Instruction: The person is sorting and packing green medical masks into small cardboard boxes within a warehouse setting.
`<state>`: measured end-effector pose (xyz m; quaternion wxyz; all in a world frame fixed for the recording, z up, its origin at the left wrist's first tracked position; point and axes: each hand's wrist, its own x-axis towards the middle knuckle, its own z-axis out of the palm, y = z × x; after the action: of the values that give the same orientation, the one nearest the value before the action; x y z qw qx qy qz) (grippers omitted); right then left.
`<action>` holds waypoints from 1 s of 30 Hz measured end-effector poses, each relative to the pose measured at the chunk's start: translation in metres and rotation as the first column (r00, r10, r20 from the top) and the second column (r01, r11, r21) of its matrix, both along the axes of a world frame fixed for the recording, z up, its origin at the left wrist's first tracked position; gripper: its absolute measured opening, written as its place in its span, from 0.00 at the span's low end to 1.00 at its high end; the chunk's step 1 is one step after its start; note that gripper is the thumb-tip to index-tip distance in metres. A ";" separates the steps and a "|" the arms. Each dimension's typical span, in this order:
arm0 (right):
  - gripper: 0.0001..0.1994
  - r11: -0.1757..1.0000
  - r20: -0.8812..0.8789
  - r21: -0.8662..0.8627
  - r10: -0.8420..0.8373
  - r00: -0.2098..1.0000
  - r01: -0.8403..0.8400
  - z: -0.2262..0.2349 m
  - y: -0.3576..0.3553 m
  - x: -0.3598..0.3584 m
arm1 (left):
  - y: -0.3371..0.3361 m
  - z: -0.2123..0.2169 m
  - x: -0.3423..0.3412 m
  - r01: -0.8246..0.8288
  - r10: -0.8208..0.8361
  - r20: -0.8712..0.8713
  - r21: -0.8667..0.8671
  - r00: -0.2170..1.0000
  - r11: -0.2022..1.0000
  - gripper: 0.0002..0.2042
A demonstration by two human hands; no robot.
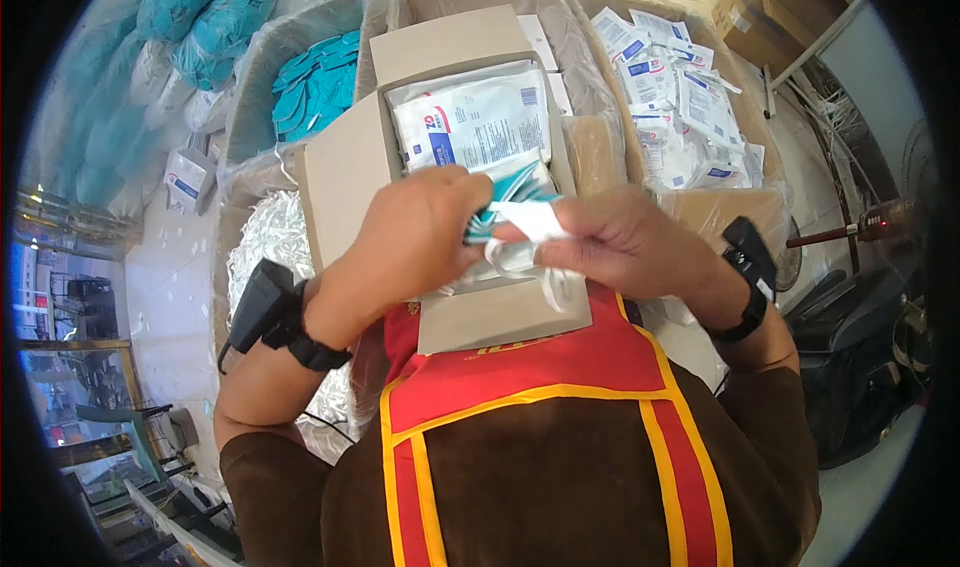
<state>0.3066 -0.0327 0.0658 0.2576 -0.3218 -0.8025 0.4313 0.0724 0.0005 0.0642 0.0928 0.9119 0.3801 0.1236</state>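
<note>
My left hand is closed around a folded teal piece with a glossy surface. Between the thumb and fingers of my right hand is a white strap, looped and lying across the teal piece. Both hands meet low over an open cardboard carton with its flaps spread. Inside it, flat white packets with blue and red print lie stacked. My fingers hide part of the teal piece, and I cannot see whether the strap is joined to it.
Behind to the left, a plastic-lined box holds teal pieces. Loose white straps fill a box at my left. More white packets heap in a box at the right. Teal bags pile at the far left; brown cartons stand far right.
</note>
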 end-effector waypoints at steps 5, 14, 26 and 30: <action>0.05 0.664 0.287 0.735 -0.125 0.950 -0.135 0.035 0.003 -0.007 | -0.021 0.020 0.007 0.071 -0.060 0.059 -0.201 0.996 0.977 0.17; 0.07 0.725 0.539 0.435 0.266 0.800 -0.534 0.075 -0.012 -0.011 | -0.055 0.054 -0.014 0.370 -0.370 0.017 -0.108 0.929 0.923 0.16; 0.11 0.823 0.410 0.037 0.505 0.760 -0.567 0.098 -0.037 0.023 | -0.080 0.102 -0.049 0.580 -0.579 0.035 -0.034 0.814 0.814 0.10; 0.13 0.912 0.415 0.000 0.373 0.830 -0.410 0.093 -0.040 0.042 | -0.082 0.110 -0.072 0.464 -0.469 -0.063 -0.078 0.881 0.882 0.11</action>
<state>0.3489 -0.0731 0.1590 0.0056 -0.2209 -0.9055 0.3623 0.0005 -0.0812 0.1745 0.1321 0.9776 0.1562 0.0495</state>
